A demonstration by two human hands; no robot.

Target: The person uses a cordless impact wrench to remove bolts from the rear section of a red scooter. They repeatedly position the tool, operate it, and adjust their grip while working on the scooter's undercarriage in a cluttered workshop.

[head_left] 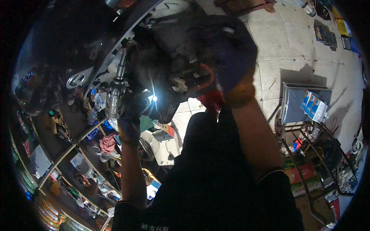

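Between eight and nine o'clock the gloved left hand [130, 129] is sitting just beside a silver metal piece [115, 100], seemingly a tool, which is pointing toward twelve; shadow is hiding the fingers, so I cannot tell whether they are gripping it. Near one o'clock the gloved right hand [236, 61] is blurring above a red piece [211, 101] at two, its hold also unclear. Working well probably means keeping the silver piece straight, clearing the orange loop [211, 73] at one and using the bright lamp [154, 98] at ten.
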